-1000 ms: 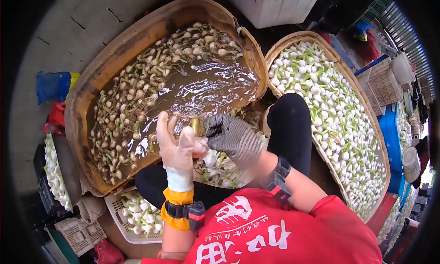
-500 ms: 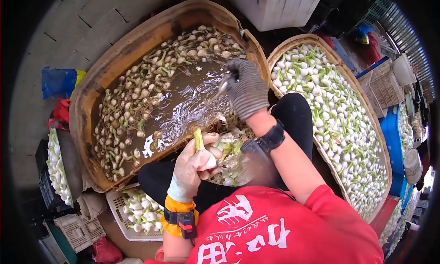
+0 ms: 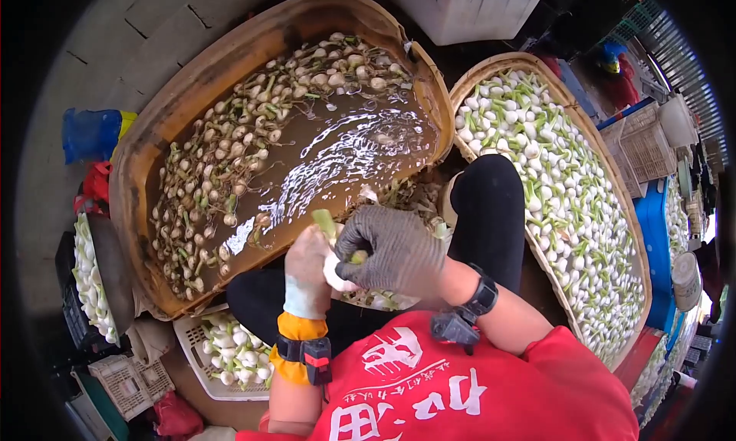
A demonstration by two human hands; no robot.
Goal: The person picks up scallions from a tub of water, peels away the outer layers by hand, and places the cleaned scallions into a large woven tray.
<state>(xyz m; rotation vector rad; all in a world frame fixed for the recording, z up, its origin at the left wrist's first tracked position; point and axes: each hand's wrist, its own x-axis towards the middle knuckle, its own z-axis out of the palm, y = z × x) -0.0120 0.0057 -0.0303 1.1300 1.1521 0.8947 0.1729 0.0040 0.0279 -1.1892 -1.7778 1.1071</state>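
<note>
My left hand (image 3: 308, 261), in a pale glove, is closed around a white bulb (image 3: 334, 276) whose green stem (image 3: 324, 222) sticks up above the fingers. Against the bulb's right side is my right hand (image 3: 387, 249), in a grey striped glove, its fingers curled and pinching at the bulb's outer layer. Both hands are in front of my red shirt, near the close edge of a brown tub (image 3: 172, 312). That tub holds murky water and unpeeled bulbs (image 3: 230, 146). Peelings (image 3: 414, 198) lie beneath and beyond the right hand.
A second tub (image 3: 563, 311) on the right is full of clean white bulbs (image 3: 567, 203). At the lower left, a white basket (image 3: 230, 393) holds more peeled bulbs. A white bin (image 3: 479, 12) stands at the top, and stacked crates (image 3: 640, 146) are at the right.
My right hand was at the bulb, reached out over the water, and has come back to it. The left hand keeps hold of the bulb and has shifted slightly.
</note>
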